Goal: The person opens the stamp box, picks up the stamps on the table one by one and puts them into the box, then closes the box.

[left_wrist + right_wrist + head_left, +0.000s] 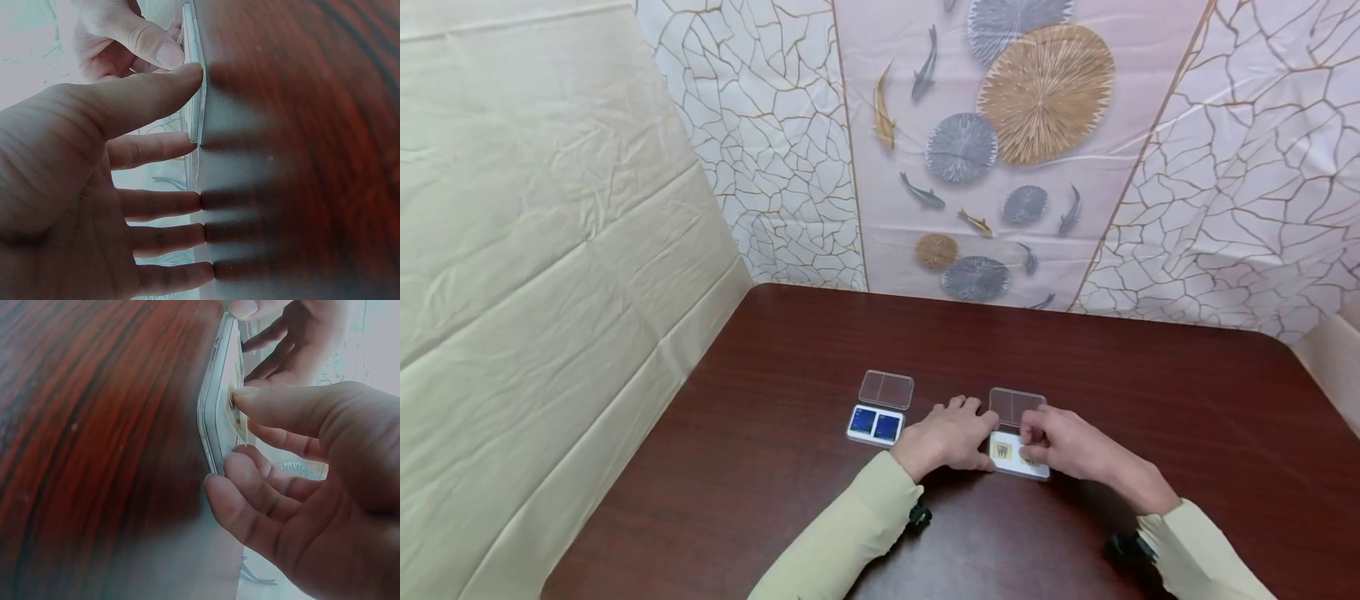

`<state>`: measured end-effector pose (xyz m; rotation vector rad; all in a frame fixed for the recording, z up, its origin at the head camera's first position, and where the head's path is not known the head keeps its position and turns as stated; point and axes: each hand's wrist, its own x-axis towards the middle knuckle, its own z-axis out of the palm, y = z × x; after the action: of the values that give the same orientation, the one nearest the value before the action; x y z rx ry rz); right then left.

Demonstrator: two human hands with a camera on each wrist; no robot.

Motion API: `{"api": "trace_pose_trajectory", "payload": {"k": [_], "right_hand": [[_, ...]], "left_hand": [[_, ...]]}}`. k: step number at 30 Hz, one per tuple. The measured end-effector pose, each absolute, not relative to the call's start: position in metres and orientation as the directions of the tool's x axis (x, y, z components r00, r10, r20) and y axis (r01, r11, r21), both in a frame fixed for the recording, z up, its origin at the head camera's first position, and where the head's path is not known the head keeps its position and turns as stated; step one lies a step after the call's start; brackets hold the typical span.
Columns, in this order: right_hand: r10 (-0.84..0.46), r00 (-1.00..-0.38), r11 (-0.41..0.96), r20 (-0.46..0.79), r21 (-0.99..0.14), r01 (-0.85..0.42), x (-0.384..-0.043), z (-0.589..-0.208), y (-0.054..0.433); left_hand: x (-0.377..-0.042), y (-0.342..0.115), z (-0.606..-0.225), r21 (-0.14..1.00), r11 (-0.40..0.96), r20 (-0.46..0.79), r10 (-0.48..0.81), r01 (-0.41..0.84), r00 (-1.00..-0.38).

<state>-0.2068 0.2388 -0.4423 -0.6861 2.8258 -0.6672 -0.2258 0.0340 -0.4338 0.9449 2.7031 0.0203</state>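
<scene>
A small clear plastic case with a white insert (pixel 1017 468) lies opened on the table, its transparent lid (pixel 1017 406) folded back on the far side. A gold-toned square (pixel 1002 451) with a dark pattern sits in its left half. My left hand (pixel 953 435) steadies the case's left end with thumb and index finger; the other fingers stand straight on the tabletop. Over the right half, my right hand (pixel 1067 442) pinches a second thin gold-toned square (pixel 236 415), which tilts up from the insert. The right hand's lower fingers (pixel 234 503) touch the case edge.
Left of the hands lies a similar opened case (pixel 875 440) with two dark blue squares and a clear lid (pixel 886 389). The dark red-brown wooden table (pixel 760 375) meets a patterned cloth backdrop (pixel 790 167) at the back and cream cloth (pixel 587 250) on the left.
</scene>
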Motion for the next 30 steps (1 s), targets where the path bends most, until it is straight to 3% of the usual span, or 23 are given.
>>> {"api": "trace_pose_trajectory", "payload": {"k": [17, 30], "right_hand": [[-0.477, -0.879, 0.805, -0.005, -0.403, -0.434, -0.206, -0.434, 0.243], [-0.477, -0.877, 0.814, -0.067, -0.41, -0.411, -0.215, -0.42, 0.262]], "left_hand": [[-0.234, 0.034, -0.422, 0.111, 0.772, -0.243, 0.632, 0.626, -0.736], [-0.245, 0.038, -0.403, 0.101, 0.736, -0.227, 0.672, 0.669, -0.705]]}}
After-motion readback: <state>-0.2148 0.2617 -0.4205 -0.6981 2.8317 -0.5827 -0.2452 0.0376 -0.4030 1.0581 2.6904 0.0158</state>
